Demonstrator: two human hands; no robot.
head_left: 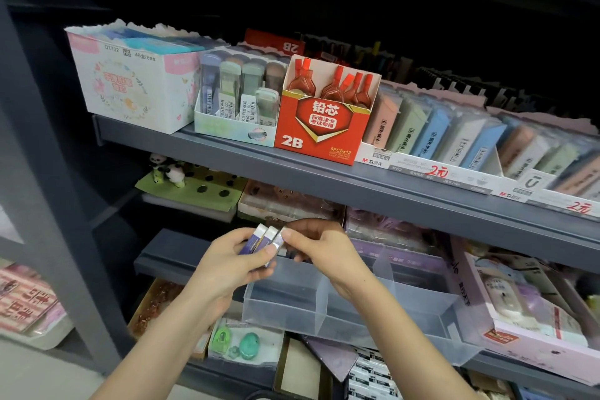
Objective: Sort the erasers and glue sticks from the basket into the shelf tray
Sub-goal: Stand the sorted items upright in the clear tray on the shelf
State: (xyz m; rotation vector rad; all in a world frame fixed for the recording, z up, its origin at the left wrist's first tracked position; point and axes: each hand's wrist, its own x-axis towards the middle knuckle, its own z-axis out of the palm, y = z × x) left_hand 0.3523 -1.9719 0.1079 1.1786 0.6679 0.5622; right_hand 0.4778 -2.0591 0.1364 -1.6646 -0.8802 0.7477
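Erasers [266,242], about three in blue sleeves with white ends, sit fanned in the left hand [227,266], whose fingers and thumb are curled round them. They are up in the air, above the tray's back left corner. The right hand [318,243] meets them from the other side, thumb and fingertips pinching the white end of the rightmost one. Just below the hands lies the clear tray [282,312], split by dividers into compartments, resting on the lower shelf with a pale pink box [535,344] beside it on the right. Farther back, the upper shelf [292,172] holds a red 2B box [319,127] between small boxes of pencil leads.
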